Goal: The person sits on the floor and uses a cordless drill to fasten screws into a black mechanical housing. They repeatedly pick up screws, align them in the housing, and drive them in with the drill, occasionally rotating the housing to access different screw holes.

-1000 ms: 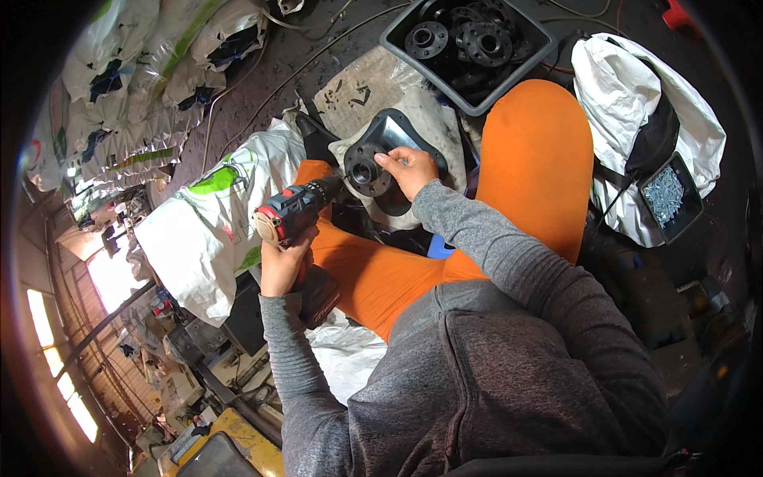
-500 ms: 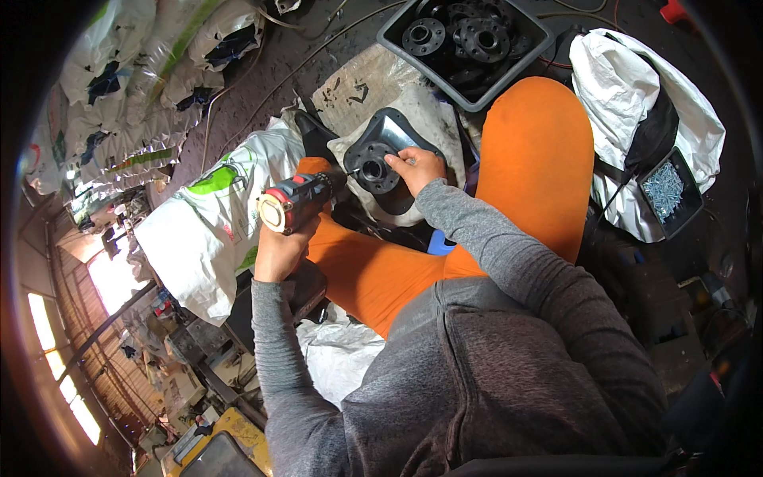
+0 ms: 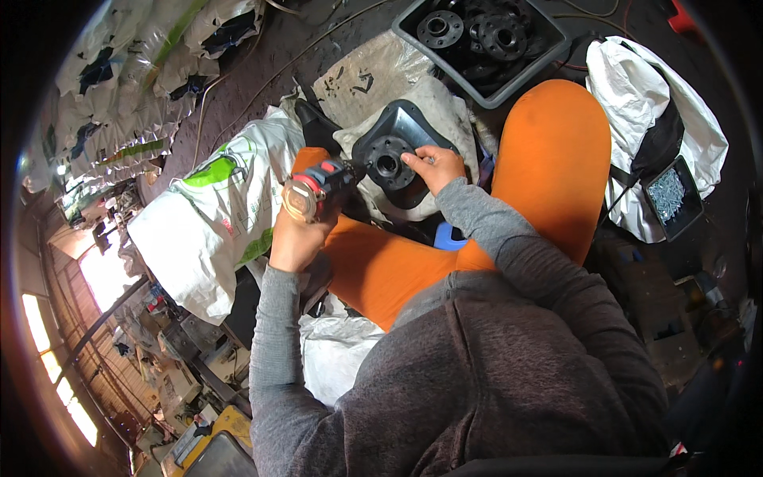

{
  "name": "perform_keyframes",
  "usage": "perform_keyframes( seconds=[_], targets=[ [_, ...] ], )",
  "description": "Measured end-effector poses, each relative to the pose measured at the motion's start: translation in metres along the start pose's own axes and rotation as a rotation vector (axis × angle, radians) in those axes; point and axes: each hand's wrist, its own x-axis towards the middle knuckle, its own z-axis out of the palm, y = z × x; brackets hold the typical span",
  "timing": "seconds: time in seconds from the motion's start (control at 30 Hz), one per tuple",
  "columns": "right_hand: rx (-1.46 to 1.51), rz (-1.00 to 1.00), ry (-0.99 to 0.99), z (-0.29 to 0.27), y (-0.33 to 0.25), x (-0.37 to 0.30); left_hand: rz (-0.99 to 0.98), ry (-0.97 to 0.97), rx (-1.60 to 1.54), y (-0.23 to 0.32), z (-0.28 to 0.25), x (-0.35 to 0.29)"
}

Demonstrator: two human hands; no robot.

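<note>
My left hand (image 3: 298, 238) is wrapped round the grip of a red and black cordless drill (image 3: 324, 176). The drill's front end points at the left edge of a round black flange (image 3: 375, 153) with a central hole and a ring of small holes. At the flange's right rim, the thumb and forefinger of my right hand (image 3: 439, 169) are closed on it. Beneath the flange lies a dark, glossy, dished plate (image 3: 397, 121) with rounded corners, on a dirty white cloth (image 3: 451, 111). Whether the drill's tip touches the flange I cannot tell.
A grey bin (image 3: 493, 102) of similar black flanges stands beyond my raised orange-clad knee (image 3: 556, 151). To the right, a small black tray (image 3: 671, 199) holds many silvery screws beside a white sack (image 3: 628, 79). Another white-and-green sack (image 3: 187, 230) lies left; cables cross the floor.
The whole scene has shifted slightly right in view as my head moved. The drill has tilted a little, while my right fingers stay at the flange's rim.
</note>
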Motion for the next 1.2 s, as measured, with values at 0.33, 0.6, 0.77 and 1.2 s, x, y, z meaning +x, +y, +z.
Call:
perform_keyframes(
  seconds=[0.33,0.6,0.77,1.2],
  targets=[
    [-0.156,-0.128,0.002,0.000,-0.007,0.005,-0.112,0.037,-0.162,0.002,-0.008,-0.013],
    [0.449,0.282,-0.144,-0.035,-0.014,0.013,0.304,0.340,-0.468,-0.007,-0.002,-0.105],
    [0.911,0.428,-0.512,-0.073,-0.052,-0.040,0.523,0.425,-0.186,-0.022,0.014,-0.137],
    [0.934,0.351,-0.724,-0.040,-0.094,-0.066,0.545,0.291,-0.269,-0.014,0.003,-0.124]
  ],
)
